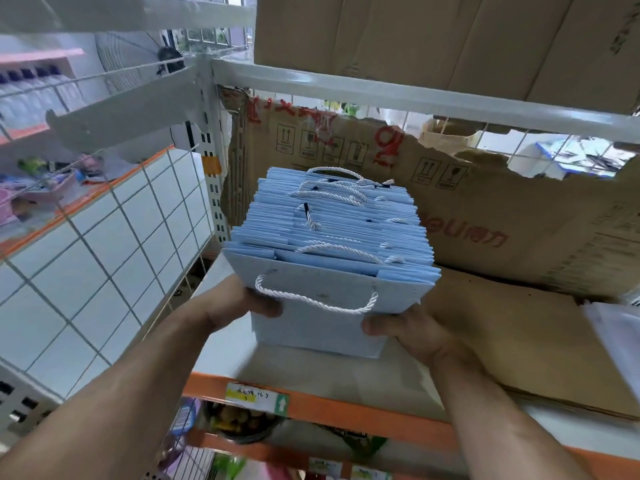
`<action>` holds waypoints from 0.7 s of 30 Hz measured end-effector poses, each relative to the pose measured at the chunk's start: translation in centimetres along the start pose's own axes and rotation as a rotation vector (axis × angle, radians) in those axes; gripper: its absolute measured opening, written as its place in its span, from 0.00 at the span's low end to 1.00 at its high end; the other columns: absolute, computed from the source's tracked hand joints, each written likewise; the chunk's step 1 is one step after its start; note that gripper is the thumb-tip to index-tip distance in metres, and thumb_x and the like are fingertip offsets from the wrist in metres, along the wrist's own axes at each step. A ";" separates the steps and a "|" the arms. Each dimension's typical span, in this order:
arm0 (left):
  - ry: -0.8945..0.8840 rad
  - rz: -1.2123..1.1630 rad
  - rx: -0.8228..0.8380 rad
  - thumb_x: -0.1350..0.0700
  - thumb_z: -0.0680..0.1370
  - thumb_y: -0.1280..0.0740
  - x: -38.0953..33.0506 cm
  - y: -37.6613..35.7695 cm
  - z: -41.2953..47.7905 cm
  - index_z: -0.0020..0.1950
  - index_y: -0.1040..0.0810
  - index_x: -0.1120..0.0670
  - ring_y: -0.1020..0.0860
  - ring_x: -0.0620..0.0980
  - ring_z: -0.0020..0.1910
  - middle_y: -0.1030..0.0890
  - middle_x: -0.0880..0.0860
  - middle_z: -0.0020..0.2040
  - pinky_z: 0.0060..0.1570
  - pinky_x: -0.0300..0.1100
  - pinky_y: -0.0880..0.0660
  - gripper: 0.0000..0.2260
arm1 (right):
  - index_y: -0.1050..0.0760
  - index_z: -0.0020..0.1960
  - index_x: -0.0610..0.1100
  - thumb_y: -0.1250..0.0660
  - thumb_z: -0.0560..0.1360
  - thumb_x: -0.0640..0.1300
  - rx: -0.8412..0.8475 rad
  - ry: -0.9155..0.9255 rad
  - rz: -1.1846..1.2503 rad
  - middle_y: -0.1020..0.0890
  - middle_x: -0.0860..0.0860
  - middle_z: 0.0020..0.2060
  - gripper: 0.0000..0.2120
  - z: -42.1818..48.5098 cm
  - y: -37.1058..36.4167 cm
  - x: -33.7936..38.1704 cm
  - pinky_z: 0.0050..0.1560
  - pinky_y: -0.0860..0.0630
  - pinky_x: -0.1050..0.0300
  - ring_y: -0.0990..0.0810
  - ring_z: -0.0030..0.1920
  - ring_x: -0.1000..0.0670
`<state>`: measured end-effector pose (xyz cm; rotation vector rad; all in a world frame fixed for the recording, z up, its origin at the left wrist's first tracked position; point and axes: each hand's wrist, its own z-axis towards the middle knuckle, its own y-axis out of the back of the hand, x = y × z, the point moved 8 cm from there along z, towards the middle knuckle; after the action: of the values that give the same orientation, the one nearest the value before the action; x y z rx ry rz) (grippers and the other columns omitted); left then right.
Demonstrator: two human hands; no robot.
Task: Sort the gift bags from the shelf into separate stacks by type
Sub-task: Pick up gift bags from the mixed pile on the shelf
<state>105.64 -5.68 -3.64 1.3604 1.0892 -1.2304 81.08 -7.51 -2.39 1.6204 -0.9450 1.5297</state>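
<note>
A thick bundle of flat light-blue gift bags (329,230) with white rope handles stands on edge above the white shelf (228,341), their open tops facing me. My left hand (239,306) grips the bundle's left side, thumb on the front bag. My right hand (412,332) grips the lower right side, thumb across the front. The frontmost bag (322,323) shows a looped rope handle. The fingers behind the bundle are hidden.
A torn brown cardboard sheet (485,209) lines the back of the shelf, and flat cardboard (519,341) covers its right part. White papers (616,337) lie at the far right. An orange shelf beam (346,410) runs in front. A wire grid panel (104,254) stands on the left.
</note>
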 end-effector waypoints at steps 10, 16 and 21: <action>-0.093 -0.126 0.020 0.55 0.54 0.20 -1.5 -1.0 -0.8 0.50 0.13 0.41 0.19 0.50 0.54 0.14 0.47 0.49 0.54 0.49 0.20 0.25 | 0.19 0.53 0.47 0.22 0.55 0.36 -0.071 0.105 0.080 0.13 0.54 0.46 0.26 0.2 0.5 0.2 0.49 0.19 0.60 0.15 0.49 0.55; -0.033 -0.055 0.053 0.64 0.57 0.25 -1.1 -2.3 -1.5 0.43 0.15 0.51 0.20 0.43 0.42 0.15 0.41 0.38 0.38 0.31 0.24 0.17 | 0.16 0.48 0.51 0.17 0.51 0.39 -0.072 0.100 0.054 0.13 0.58 0.42 0.26 -0.7 0.6 0.4 0.44 0.21 0.66 0.16 0.48 0.51; 0.012 0.011 0.033 0.67 0.60 0.29 0.2 -2.8 -1.0 0.44 0.15 0.45 0.18 0.36 0.44 0.15 0.39 0.41 0.40 0.30 0.23 0.20 | 0.21 0.55 0.48 0.25 0.67 0.27 -0.066 0.059 0.021 0.15 0.64 0.37 0.23 -1.1 1.0 -0.2 0.50 0.21 0.66 0.17 0.43 0.67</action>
<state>103.07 -4.29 -4.03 1.3985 1.0724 -1.2389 79.66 -7.05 -2.49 1.5148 -0.9731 1.5361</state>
